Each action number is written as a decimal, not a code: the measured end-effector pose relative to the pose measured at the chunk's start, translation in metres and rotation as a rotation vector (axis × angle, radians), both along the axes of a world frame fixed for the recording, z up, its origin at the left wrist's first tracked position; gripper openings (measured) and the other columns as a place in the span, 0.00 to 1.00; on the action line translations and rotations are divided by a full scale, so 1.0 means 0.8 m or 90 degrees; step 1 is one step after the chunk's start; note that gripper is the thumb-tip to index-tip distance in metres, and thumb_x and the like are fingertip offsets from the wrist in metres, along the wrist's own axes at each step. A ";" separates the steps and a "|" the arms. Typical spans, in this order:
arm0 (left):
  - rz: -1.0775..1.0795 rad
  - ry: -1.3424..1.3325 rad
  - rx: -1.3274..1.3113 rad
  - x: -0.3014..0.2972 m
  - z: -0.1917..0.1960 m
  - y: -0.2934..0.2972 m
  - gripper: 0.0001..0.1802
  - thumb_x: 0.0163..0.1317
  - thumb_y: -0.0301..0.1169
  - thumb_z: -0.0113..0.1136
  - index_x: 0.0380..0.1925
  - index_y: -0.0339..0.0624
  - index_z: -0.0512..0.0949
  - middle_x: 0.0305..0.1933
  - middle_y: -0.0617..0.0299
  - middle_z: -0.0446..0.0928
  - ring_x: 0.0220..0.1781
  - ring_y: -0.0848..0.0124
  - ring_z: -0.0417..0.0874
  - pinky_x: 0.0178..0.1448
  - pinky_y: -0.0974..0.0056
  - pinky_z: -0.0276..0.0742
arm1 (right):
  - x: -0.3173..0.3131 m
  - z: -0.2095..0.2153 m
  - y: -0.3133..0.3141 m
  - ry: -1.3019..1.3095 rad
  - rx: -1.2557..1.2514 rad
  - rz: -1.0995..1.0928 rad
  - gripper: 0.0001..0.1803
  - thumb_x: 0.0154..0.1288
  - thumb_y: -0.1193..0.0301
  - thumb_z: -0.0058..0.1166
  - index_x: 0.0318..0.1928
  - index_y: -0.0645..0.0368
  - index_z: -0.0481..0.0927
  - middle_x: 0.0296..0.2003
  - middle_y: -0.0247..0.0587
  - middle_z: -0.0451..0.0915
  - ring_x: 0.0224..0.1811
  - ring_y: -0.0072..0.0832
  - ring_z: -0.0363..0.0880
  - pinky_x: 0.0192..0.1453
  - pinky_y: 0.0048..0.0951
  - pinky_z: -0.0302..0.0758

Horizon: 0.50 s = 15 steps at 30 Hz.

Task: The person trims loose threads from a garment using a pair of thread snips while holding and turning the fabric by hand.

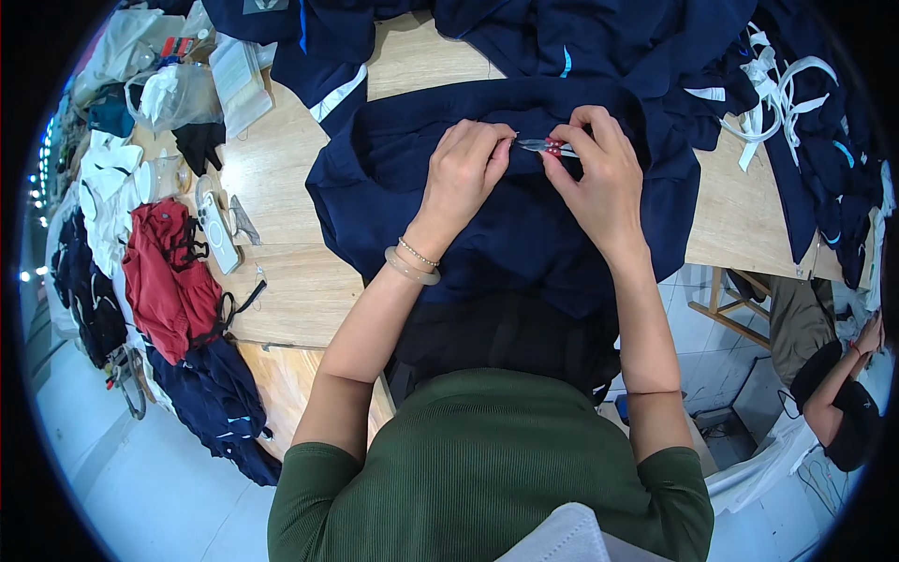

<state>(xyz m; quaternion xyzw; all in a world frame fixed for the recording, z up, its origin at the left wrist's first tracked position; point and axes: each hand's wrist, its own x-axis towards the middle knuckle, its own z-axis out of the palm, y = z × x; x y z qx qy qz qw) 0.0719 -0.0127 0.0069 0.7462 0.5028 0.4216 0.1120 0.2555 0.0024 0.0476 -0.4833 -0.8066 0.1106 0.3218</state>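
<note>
A dark navy garment [524, 225] lies spread over the wooden table [281, 281] in front of me. My left hand [464, 173] pinches a fold of its cloth near the upper edge. My right hand [599, 173] holds a small pair of thread snips [548, 146] with red handles, blades pointing left toward my left fingertips. The two hands are almost touching over the same fold. A pale bangle and a thin bracelet sit on my left wrist.
More navy garments [581, 37] pile at the back and right, with white strips [777, 94]. A phone [217, 234], a red garment [169, 281], plastic bags [173, 94] lie left. Another person [843, 393] sits low at the right.
</note>
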 end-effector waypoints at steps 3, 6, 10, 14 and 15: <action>0.000 -0.006 0.001 0.000 0.000 0.001 0.08 0.55 0.20 0.64 0.35 0.38 0.78 0.32 0.59 0.79 0.35 0.60 0.80 0.42 0.59 0.76 | -0.001 0.000 0.002 -0.011 0.011 0.013 0.11 0.49 0.74 0.69 0.34 0.60 0.82 0.39 0.35 0.74 0.39 0.31 0.76 0.38 0.30 0.70; 0.006 -0.018 -0.017 -0.002 -0.001 0.000 0.06 0.58 0.20 0.62 0.36 0.37 0.78 0.32 0.58 0.79 0.34 0.61 0.81 0.42 0.60 0.76 | 0.000 -0.002 0.003 0.002 -0.007 0.003 0.11 0.50 0.75 0.69 0.34 0.61 0.81 0.39 0.36 0.74 0.40 0.31 0.77 0.40 0.30 0.72; 0.065 -0.408 -0.178 0.001 0.008 -0.005 0.05 0.69 0.20 0.52 0.43 0.34 0.73 0.33 0.55 0.82 0.34 0.69 0.81 0.43 0.65 0.79 | 0.008 0.004 0.000 0.186 -0.102 -0.055 0.11 0.51 0.76 0.68 0.36 0.62 0.81 0.39 0.39 0.72 0.42 0.32 0.77 0.45 0.27 0.74; 0.148 -0.612 -0.197 -0.034 0.040 -0.008 0.13 0.70 0.16 0.39 0.53 0.34 0.66 0.44 0.51 0.81 0.44 0.71 0.84 0.44 0.72 0.76 | 0.026 0.005 -0.004 0.312 -0.166 -0.106 0.12 0.54 0.75 0.68 0.39 0.62 0.83 0.41 0.35 0.71 0.41 0.25 0.74 0.44 0.23 0.71; 0.202 -0.596 -0.166 -0.029 0.052 -0.008 0.15 0.71 0.18 0.40 0.56 0.35 0.66 0.46 0.52 0.80 0.42 0.72 0.82 0.45 0.72 0.76 | 0.027 0.006 -0.004 0.340 -0.186 -0.114 0.12 0.54 0.75 0.68 0.39 0.62 0.83 0.42 0.34 0.71 0.41 0.24 0.73 0.44 0.23 0.71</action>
